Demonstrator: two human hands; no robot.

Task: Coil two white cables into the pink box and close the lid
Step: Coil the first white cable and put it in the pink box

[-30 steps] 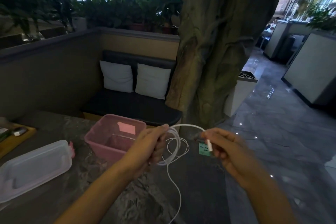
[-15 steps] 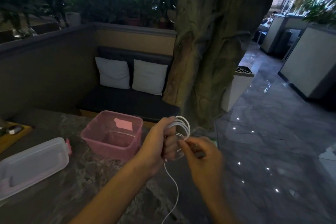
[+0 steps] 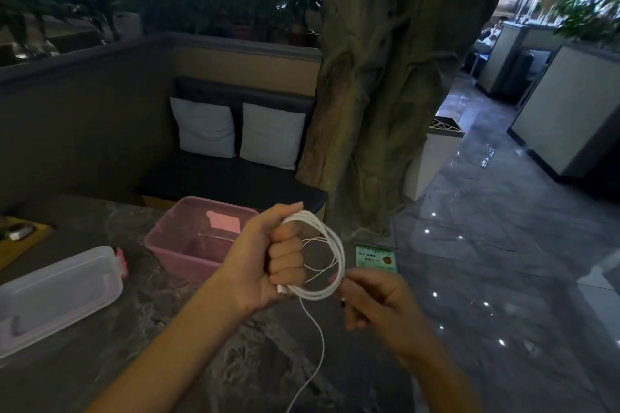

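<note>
Left hand [image 3: 268, 258] is fisted around 1 white cable [image 3: 330, 255], holding the finished loops upright just right of the pink box [image 3: 174, 245] and a little nearer the camera, above the desk [image 3: 201, 345] edge. The loops stand roughly vertical, with the coil's open face toward the camera. A loose tail drops from the bottom of the coil straight down out of view, so winding looks unfinished.

Right hand [image 3: 379, 302] is on the far side of the coil from the pink box, fingers curled, apparently pinching the strand at the coil's lower right. The exact contact is blurred.

Key relation: the pink box lies left of the coil, open side up, nothing visible inside, and the left hand is the nearer one to it. My read is that the drop-in is a short move left, with the coil tipped flat first.

The clear lid [image 3: 57, 292] sits on the desk well left of the pink box, off it. I can make out only 1 cable.
</note>
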